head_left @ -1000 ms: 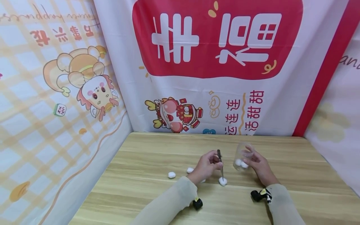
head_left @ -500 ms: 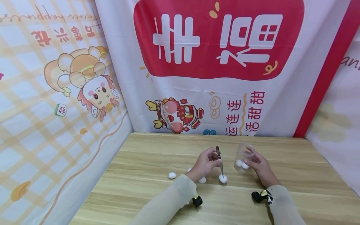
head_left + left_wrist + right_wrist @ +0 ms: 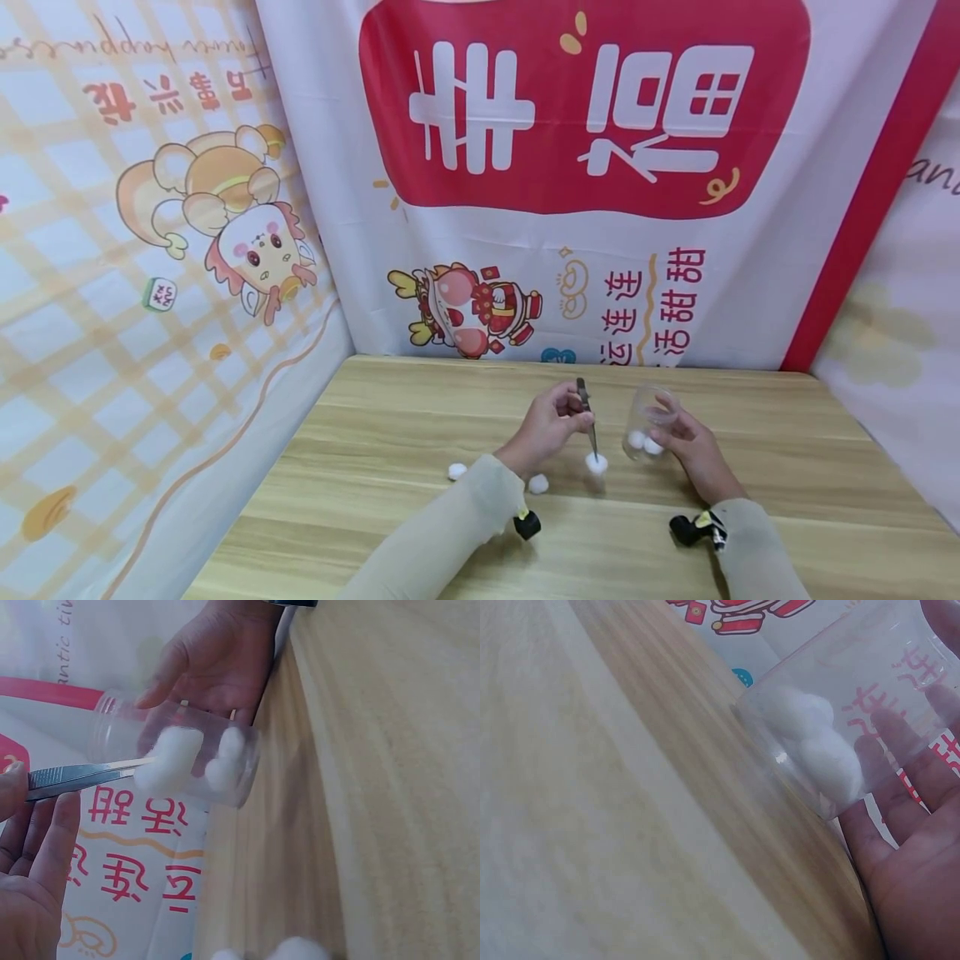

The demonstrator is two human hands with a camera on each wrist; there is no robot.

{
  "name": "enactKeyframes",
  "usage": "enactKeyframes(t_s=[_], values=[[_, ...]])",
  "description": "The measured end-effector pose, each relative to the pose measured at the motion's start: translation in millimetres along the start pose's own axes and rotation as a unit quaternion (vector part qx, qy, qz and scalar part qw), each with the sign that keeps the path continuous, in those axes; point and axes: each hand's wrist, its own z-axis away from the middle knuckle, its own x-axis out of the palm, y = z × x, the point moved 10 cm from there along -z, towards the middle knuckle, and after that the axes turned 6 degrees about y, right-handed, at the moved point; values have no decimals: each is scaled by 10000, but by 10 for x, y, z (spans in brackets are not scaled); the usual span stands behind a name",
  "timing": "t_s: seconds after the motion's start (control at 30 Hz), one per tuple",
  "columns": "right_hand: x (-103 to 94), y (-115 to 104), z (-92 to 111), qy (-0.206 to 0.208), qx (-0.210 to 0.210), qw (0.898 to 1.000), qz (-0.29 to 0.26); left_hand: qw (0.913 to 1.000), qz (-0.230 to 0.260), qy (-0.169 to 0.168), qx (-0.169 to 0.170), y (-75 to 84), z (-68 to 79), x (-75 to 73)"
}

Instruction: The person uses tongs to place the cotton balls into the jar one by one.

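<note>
In the head view my left hand (image 3: pixel 546 432) pinches metal tweezers (image 3: pixel 592 438), their tips pointing down. A white cotton ball (image 3: pixel 597 465) sits at those tips, raised off the tabletop. To its right, my right hand (image 3: pixel 699 457) grips a clear, open-topped plastic jar (image 3: pixel 642 410) by its side. Two cotton balls (image 3: pixel 829 761) lie in the bottom of the jar in the right wrist view. From the left wrist, the held cotton ball (image 3: pixel 171 761) overlaps the jar (image 3: pixel 120 724), with the tweezers (image 3: pixel 82 777) reaching in from the left.
On the wooden table (image 3: pixel 390 417), one loose cotton ball (image 3: pixel 538 483) lies beside the left wrist and another (image 3: pixel 457 472) lies farther left, close to the sleeve. Printed cloth (image 3: pixel 465 233) hangs behind the table and along both sides.
My left hand has lifted the tweezers, and the cotton ball has come up off the table with them. My right hand has kept the jar nearly in place.
</note>
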Motion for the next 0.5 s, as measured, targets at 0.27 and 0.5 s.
enactKeyframes(t_s=[0.27,0.5], values=[[-8,13,1,41,47,9999,-94,9999,-147,24,79,170,-61,-23],[-24,10,8,56,-68,9999,-51,9988,-465,16,167,299,-144,-6]])
